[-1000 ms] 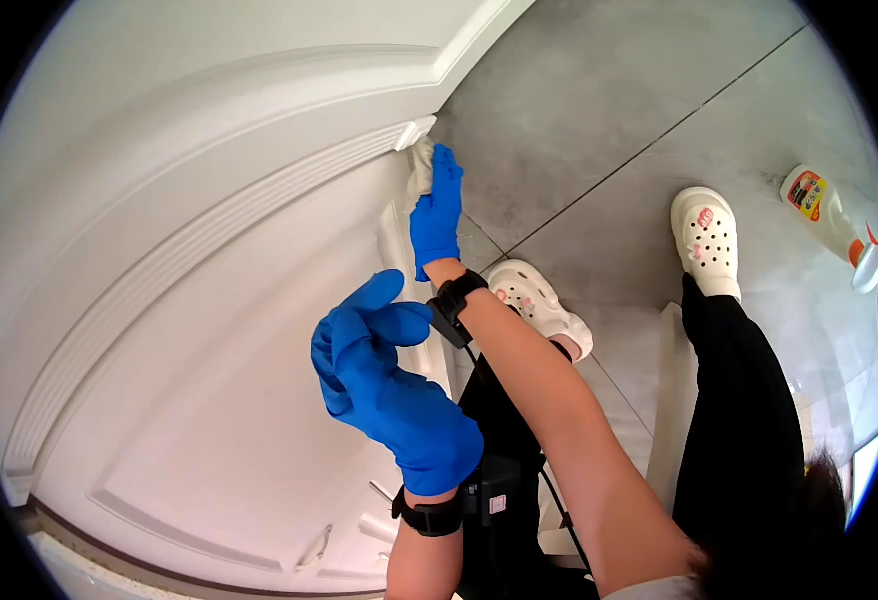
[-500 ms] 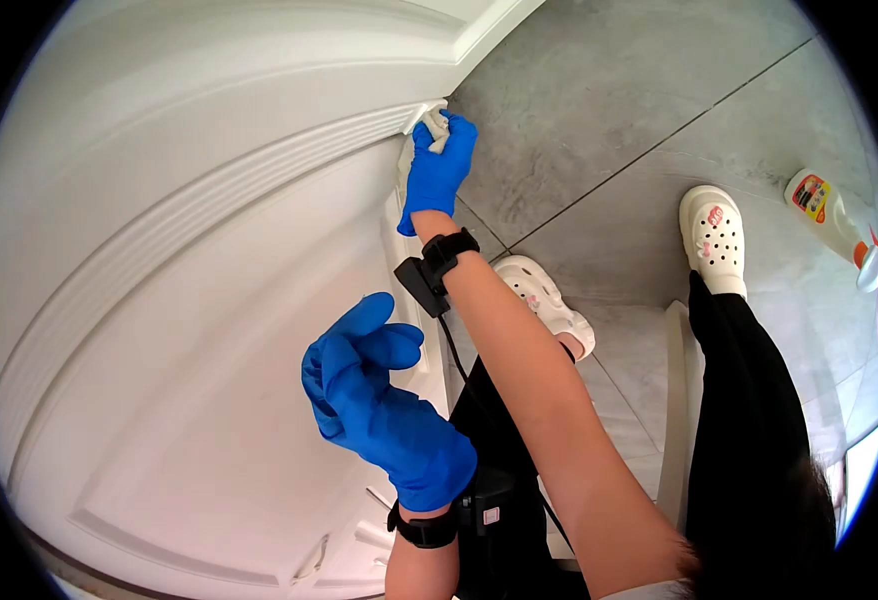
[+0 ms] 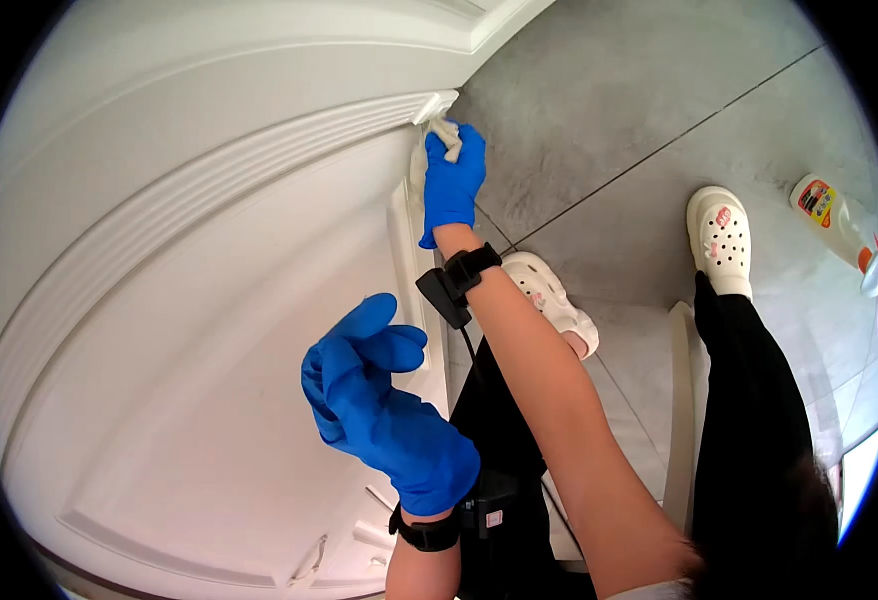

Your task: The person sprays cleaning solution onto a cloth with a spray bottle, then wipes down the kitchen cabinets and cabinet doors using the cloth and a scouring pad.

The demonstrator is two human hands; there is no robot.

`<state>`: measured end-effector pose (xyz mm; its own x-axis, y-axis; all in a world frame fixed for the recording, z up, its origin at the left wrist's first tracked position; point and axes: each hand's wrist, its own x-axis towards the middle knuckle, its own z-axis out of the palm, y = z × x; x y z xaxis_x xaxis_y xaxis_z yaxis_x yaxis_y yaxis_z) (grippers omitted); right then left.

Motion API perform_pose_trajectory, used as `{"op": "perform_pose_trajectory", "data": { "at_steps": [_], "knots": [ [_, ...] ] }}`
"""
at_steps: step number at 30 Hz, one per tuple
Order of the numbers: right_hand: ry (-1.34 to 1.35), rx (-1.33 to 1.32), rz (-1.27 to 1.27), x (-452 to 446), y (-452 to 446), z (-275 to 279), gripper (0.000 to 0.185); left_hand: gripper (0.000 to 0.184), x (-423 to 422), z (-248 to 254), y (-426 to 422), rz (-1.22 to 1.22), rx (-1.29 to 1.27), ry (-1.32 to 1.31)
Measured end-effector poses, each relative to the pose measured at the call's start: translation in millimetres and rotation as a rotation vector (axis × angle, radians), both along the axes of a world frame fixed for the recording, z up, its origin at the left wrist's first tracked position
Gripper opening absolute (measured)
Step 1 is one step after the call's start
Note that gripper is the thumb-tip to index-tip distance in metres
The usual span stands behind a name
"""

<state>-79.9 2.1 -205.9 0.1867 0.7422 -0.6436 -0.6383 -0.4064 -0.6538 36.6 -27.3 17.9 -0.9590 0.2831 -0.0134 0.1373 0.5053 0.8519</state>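
My right hand [image 3: 456,178], in a blue rubber glove, is closed on a pale, crumpled cloth [image 3: 448,138]. It holds the cloth low at the edge of the white door frame [image 3: 436,105], close to the grey floor. My left hand [image 3: 374,400], gloved in the same blue, hangs in front of the white door panel [image 3: 209,380]. Its fingers are loosely bent with a gap between them, and nothing shows in them.
A clear spray bottle [image 3: 839,225] with a yellow label lies on the grey tiled floor [image 3: 609,120] at the right. My feet, in white clogs [image 3: 724,235], stand between it and the door. A pale curved leg [image 3: 679,400] rises between my legs.
My right hand and the cloth have moved slightly down and to the right, away from the ridged trim's end. My left hand has barely moved.
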Motion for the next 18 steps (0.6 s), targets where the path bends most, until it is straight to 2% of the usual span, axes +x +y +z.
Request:
{"op": "perform_pose_trajectory", "data": {
  "at_steps": [2, 6, 7, 10, 11, 15, 18],
  "knots": [
    [-0.252, 0.173, 0.014, 5, 5, 8, 0.011, 0.029, 0, -1, 0, 0.016, -0.007, 0.018],
    [-0.182, 0.011, 0.123, -4, 10, 0, 0.014, 0.033, 3, 0, -3, -0.05, -0.062, -0.017],
    [-0.087, -0.11, 0.214, 3, 6, 2, 0.021, 0.033, 5, 0, -1, -0.056, -0.061, -0.028],
    [-0.002, -0.018, 0.271, -3, 0, -23, 0.022, 0.031, 12, 2, 9, -0.032, -0.043, -0.006],
    [-0.063, 0.032, 0.237, -2, -2, -23, 0.023, 0.029, 13, 2, 12, 0.005, -0.04, 0.02],
    [-0.164, -0.001, 0.084, 4, 14, 11, 0.025, 0.029, 11, -1, 10, 0.014, -0.022, 0.022],
    [-0.023, -0.094, 0.188, 7, 16, 6, 0.021, 0.033, 9, 1, 3, -0.069, -0.082, -0.034]
  ]
}}
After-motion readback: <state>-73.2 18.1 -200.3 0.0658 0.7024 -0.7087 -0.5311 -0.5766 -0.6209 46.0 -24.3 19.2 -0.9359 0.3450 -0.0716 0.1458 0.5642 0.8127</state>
